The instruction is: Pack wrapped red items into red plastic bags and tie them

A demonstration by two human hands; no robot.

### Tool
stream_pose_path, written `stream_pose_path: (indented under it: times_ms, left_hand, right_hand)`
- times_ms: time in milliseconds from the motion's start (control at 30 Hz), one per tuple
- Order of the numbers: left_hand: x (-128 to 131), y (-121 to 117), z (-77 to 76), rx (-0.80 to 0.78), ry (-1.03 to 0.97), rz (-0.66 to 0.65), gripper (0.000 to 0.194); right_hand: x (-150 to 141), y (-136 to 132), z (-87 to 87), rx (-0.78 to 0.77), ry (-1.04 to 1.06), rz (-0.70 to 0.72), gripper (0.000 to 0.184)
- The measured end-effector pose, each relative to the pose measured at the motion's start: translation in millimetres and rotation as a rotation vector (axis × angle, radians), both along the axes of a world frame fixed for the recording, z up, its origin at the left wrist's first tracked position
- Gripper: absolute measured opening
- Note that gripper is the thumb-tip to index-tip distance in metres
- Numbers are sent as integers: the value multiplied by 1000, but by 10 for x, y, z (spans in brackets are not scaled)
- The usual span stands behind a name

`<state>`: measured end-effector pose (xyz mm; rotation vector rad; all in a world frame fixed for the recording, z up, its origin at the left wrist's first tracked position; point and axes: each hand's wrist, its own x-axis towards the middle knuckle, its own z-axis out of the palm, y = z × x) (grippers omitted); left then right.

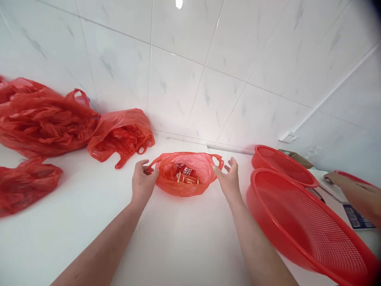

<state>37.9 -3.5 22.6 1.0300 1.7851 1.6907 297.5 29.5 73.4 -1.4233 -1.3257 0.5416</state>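
A red plastic bag (186, 190) sits on the white table with its mouth spread open. Inside lie several small wrapped packets (188, 179), red and gold. My left hand (143, 182) is at the bag's left handle, which runs between thumb and fingers. On the other side, my right hand (229, 178) has its thumb against the bag by the right handle (219, 162); its fingers are spread apart from the thumb and hold nothing that I can see.
Crumpled red plastic bags (50, 119) are heaped at the left, with another bag (122, 137) near the tiled wall. Red plastic baskets (297, 222) stand close to my right forearm. At the far right, another person's arm (357, 192) reaches over papers.
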Motion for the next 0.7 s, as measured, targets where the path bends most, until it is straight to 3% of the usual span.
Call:
stream_pose_path:
  times_ms: [67, 133, 300, 433, 500, 567, 633, 700]
  left_hand:
    - [-58, 46, 234, 59, 95, -13, 32]
    - [-110, 135, 558, 135, 146, -7, 27]
    - [-128, 285, 1459, 441, 29, -142, 38]
    - [6, 220, 1887, 489, 31, -234, 39]
    - [58, 153, 1966, 480, 45, -266, 40]
    - [51, 58, 1943, 467, 70, -308, 42]
    - [-33, -77, 1782, 418, 123, -326, 46]
    - [-180, -245, 1469, 343, 195, -297, 54]
  right_hand:
    - [-11, 196, 130, -46, 63, 37, 45]
    - [32, 359, 301, -61, 177, 69, 24]
    - [243, 419, 813, 118, 449, 122, 17]
    - [312, 237, 1034, 166, 529, 290, 18]
    - [311, 139, 1054, 189, 532, 342, 17]
    - [320, 32, 1008, 197, 511, 409, 16]
    - [356, -100, 874, 186, 463, 421, 27]
    - [420, -262, 639, 165, 404, 354, 52]
